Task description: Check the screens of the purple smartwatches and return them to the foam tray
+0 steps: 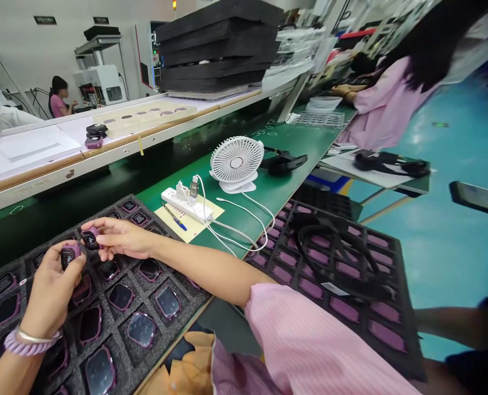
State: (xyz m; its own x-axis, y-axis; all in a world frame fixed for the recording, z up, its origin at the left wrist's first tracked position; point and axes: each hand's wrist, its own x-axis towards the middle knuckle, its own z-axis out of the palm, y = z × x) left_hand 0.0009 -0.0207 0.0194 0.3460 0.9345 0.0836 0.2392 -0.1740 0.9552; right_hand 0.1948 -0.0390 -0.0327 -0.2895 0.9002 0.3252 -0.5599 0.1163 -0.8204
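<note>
My left hand [58, 285] is closed around a purple smartwatch case [70, 254] with a dark face. Right beside it, my right hand [123, 237] pinches a second purple smartwatch case [90, 238] between thumb and fingers. Both are held up over a black foam tray [118, 330] whose square pockets hold several more purple-framed watch cases. One of these, a watch case [121, 296] with a dark screen, lies just below my hands. A bracelet and a lilac hair tie circle my left wrist.
A white power strip [186, 204], a blue pen [175, 217] and a white fan [236, 162] stand on the green bench. Another foam tray [396, 351] with purple parts is at my right. Black foam trays [219, 49] are stacked on the shelf. A co-worker in pink [386, 107] sits ahead.
</note>
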